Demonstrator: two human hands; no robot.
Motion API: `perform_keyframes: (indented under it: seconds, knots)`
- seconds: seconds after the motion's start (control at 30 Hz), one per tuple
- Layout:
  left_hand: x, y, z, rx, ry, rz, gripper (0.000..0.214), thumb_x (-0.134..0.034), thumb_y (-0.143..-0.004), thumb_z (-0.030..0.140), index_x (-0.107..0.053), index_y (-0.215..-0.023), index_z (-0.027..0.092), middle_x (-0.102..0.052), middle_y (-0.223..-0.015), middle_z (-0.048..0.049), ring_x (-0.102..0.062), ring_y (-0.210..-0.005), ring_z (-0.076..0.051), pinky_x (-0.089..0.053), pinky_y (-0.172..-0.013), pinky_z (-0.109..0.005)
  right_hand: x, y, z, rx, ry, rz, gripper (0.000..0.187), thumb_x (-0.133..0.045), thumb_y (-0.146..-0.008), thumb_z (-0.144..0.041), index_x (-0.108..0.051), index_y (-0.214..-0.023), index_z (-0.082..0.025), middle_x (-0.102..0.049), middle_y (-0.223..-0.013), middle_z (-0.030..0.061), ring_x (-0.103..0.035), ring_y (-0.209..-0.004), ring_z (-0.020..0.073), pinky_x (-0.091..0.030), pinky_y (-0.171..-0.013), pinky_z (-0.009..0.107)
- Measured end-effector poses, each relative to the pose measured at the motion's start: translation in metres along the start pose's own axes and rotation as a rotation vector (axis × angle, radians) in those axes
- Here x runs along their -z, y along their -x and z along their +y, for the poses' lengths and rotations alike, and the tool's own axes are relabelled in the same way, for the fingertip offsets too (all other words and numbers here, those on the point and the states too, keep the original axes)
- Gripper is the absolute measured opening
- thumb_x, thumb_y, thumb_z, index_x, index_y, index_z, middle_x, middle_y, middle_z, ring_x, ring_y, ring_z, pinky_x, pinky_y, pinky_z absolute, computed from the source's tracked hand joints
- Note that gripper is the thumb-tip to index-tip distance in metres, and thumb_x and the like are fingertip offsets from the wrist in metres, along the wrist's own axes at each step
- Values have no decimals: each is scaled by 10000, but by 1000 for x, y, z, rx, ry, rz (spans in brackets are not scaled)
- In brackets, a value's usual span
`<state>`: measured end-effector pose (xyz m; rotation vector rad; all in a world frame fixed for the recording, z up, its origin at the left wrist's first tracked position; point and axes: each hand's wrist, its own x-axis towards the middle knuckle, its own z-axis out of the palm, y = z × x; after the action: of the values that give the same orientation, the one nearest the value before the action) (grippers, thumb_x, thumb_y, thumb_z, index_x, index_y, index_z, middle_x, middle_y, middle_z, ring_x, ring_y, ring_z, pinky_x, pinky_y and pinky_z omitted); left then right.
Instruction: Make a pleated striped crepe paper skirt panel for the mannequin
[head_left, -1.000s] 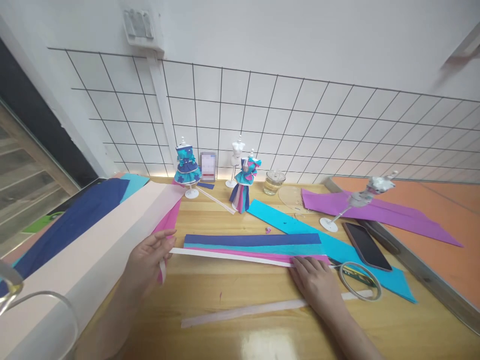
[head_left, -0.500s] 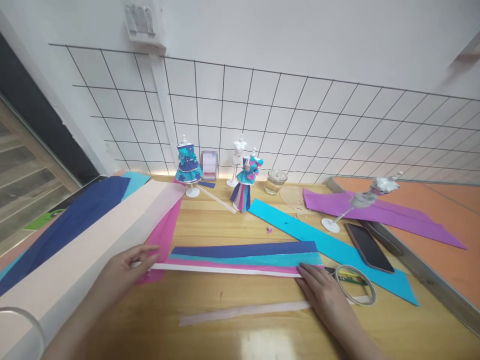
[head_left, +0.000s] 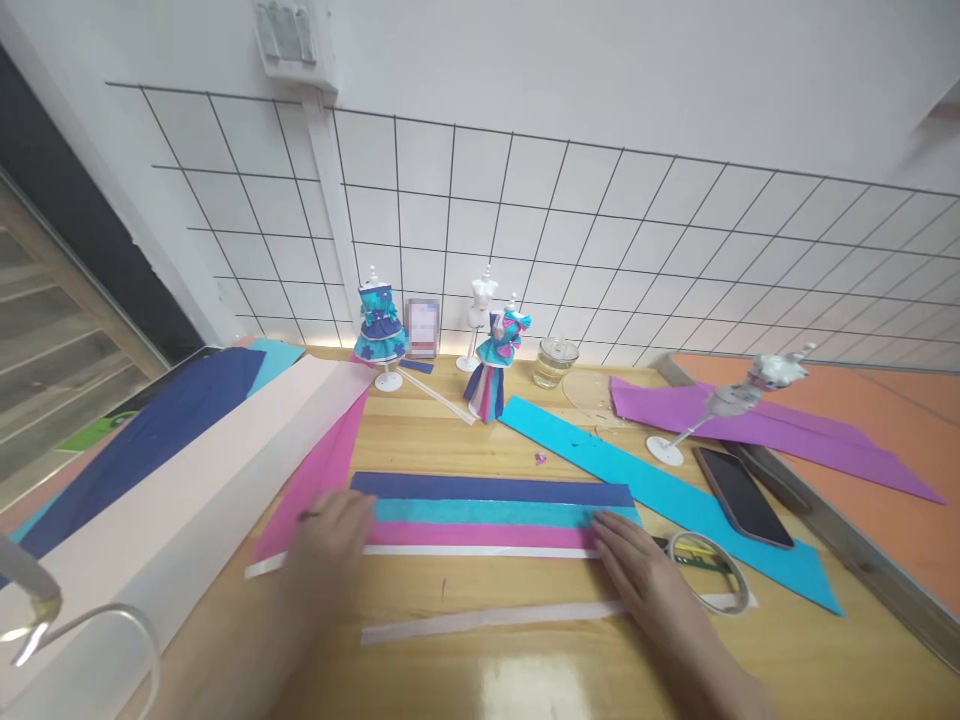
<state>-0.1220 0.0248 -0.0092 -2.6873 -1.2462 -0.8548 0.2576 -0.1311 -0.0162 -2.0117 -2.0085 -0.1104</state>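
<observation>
A layered band of crepe-like paper in dark blue, teal and pink (head_left: 487,513) lies flat across the wooden table before me. Along its near edge runs white tape (head_left: 450,551), whose loose end shows past my left hand. My left hand (head_left: 330,545), smeared by motion, is at the band's left end; its fingers are too blurred to read. At the right end, my right hand (head_left: 645,575) rests with fingers stretched out flat on the band. Close beside it lies a roll of tape (head_left: 742,580). A pale pink strip (head_left: 480,622) lies nearer to me.
Pink, cream and dark-blue sheets (head_left: 202,480) cover the left side. Behind stand dressed mini mannequins (head_left: 381,325), a bare one (head_left: 482,295) and a glass cup (head_left: 555,360). To the right are a blue strip (head_left: 600,450), a phone (head_left: 744,497), a tilted mannequin (head_left: 735,400) and purple paper (head_left: 810,435).
My left hand has moved right and down from the tape's end onto the band's left end. The band's layers look flatter and straighter. My right hand has stayed nearly in place.
</observation>
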Motion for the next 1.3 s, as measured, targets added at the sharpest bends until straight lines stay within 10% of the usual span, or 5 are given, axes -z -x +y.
perform_keyframes:
  seconds: [0.23, 0.5, 0.77, 1.3]
  knots:
    - [-50, -24, 71, -190, -40, -297, 466, -373, -876, 392, -380, -1307, 214, -407, -1351, -70, -329, -1259, -241, -333, -991, -419, -40, -18, -14, 1, 79, -34, 515, -317, -889, -418, -464, -1259, -91, -398, -1345, 164, -312, -1268, 282, -321, -1001, 485]
    - [-62, -14, 60, -203, -113, -292, 510, -329, -873, 472, -301, -1348, 290, -285, -1422, -41, -228, -1308, -250, -251, -1030, -434, -31, -16, -12, -43, 63, -58, 564, -312, -878, -455, -334, -1345, -140, -266, -1425, 133, -182, -1319, 269, -278, -1019, 477]
    - [-62, -17, 63, -167, -93, -290, 480, -357, -861, 473, -374, -1309, 300, -257, -1432, -63, -253, -1297, -258, -272, -1018, -427, 12, 37, 56, -318, 89, 119, 322, -387, -853, -390, -615, -902, -167, -639, -973, 108, -558, -943, 258, -420, -830, 400]
    - [-67, -15, 59, -178, -123, -284, 519, -353, -854, 494, -345, -1329, 285, -294, -1413, -91, -239, -1302, -265, -260, -1026, -440, 30, 64, 68, -279, 394, 65, 272, -386, -840, -291, -644, -800, -219, -669, -777, 71, -592, -851, 260, -376, -692, 383]
